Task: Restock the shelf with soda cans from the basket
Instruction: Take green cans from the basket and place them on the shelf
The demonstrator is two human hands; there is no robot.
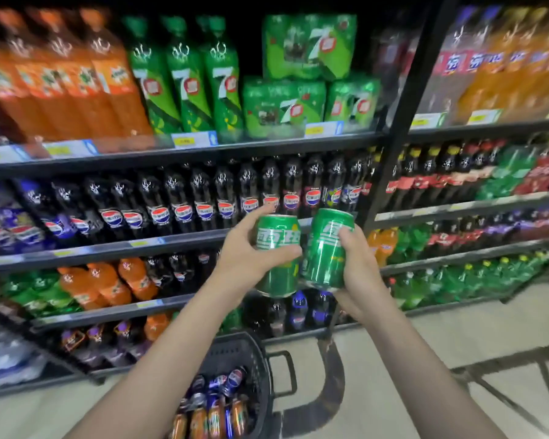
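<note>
My left hand [246,255] grips a green soda can [278,270] upright, with white lettering facing me. My right hand [358,267] grips a second green soda can [325,248], tilted slightly left, right beside the first; the two cans nearly touch. Both are raised in front of the shelf [108,248] that carries dark cola bottles. Below, between my forearms, a dark plastic basket [257,359] stands on the floor and holds several cans [216,403], blue ones and orange ones.
Shelves fill the view: orange and green large bottles [184,80] and green multipacks [308,49] on top, cola bottles [203,198] in the middle, mixed bottles lower. A black upright post [393,147] splits two shelf units. Pale tiled floor [457,337] lies at the right.
</note>
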